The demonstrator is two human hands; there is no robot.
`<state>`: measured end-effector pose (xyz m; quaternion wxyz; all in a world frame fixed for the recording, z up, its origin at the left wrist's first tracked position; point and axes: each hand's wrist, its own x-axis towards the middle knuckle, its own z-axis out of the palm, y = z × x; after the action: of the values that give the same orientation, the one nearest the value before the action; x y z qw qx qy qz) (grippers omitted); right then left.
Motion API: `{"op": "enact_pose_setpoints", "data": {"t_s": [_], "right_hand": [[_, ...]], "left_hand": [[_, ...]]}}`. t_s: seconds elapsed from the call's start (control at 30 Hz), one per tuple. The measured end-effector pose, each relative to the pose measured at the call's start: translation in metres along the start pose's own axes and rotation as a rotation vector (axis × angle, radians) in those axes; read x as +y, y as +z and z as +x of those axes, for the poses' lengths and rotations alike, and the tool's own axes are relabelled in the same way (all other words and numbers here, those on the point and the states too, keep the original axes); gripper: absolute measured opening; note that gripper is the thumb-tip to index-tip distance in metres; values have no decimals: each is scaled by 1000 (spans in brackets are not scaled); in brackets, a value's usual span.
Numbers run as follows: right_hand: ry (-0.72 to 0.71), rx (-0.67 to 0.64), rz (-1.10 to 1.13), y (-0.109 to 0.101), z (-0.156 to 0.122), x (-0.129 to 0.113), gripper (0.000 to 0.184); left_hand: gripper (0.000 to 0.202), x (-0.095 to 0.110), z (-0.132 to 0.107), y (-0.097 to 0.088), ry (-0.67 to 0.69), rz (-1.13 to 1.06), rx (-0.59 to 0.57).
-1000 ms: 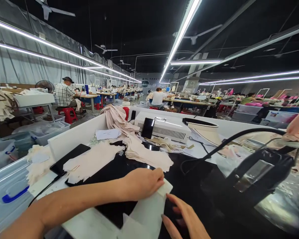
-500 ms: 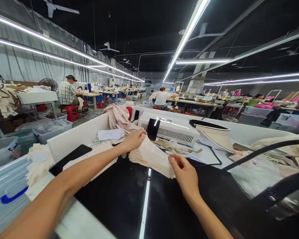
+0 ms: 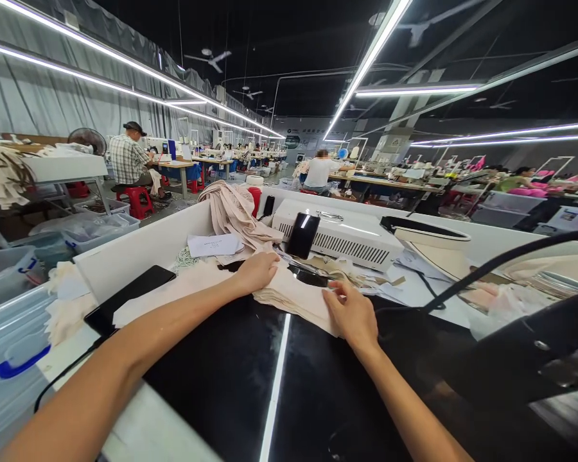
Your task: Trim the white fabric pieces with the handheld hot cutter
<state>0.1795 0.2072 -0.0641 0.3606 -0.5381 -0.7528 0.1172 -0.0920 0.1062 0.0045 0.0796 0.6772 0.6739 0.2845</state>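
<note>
At centre in the head view, I see a stack of cream pieces (image 3: 296, 295) already layered, the left hand (image 3: 255, 273) half-curled at its left end, the right hand (image 3: 355, 314) loosely bent at its right; whether either grips, or how much remains, I can't tell.

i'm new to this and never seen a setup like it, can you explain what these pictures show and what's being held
There is no machine arm here: you see a person's own bare left hand and right hand. One camera worn on the head takes every picture, looking forward and down. On the glossy black surface lies a stack of pale cloth pieces. The fingers of each hand are at opposite ends of it; whether they pinch the top piece or only touch it, I cannot tell. Behind the stack are a dark phone-like device and a white slotted box. Farther off, a person in a checked shirt sits at another table.
</note>
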Motion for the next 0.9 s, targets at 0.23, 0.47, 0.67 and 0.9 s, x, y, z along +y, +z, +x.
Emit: {"op": "enact_pose_setpoints", "data": {"t_s": [0.23,0.47,0.67,0.9], "right_hand": [[-153,32,-29,-13,-17,-10,34],[-343,-97,99,-29,-60,-49,32],[-405,-161,270,-29,-101,-67,37],[-379,-297,366,-33,-112,-73,43]], "left_hand": [[43,1,-3,-3,-60,23,-19],[44,-11,-18,-58,-154,66,-75],[44,-42,-59,-116,-317,232,-210],[44,-51,-101,-112,-382,293,-239]]}}
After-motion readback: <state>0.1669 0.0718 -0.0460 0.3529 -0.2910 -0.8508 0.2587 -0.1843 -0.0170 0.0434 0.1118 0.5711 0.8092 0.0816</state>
